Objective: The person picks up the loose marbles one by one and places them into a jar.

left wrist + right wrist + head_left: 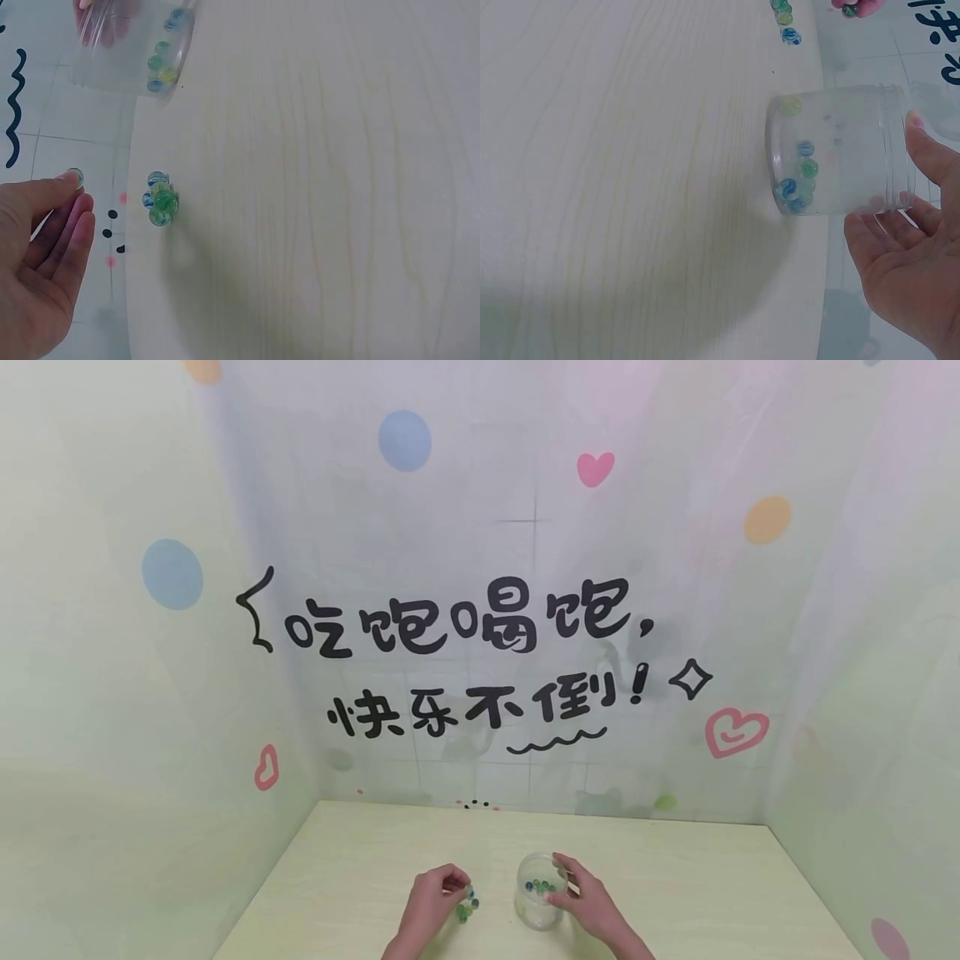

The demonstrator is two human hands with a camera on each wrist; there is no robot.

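Clear jar (855, 161): some marbles (808, 168) in | L hand (45, 259) pinches 1 marble (78, 178) | R hand (911, 262) grips jar nr mouth | loose cluster (163, 200) out on worktop (322, 195)

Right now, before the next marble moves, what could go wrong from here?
1. The left hand pinches a small, round marble at its fingertips, so it might slip and roll off.
2. The loose marbles sit bunched on the bare table; a brush of the fingers could scatter them.
3. The right hand holds the clear jar near its rim; a tug there might tip it and spill the marbles inside.
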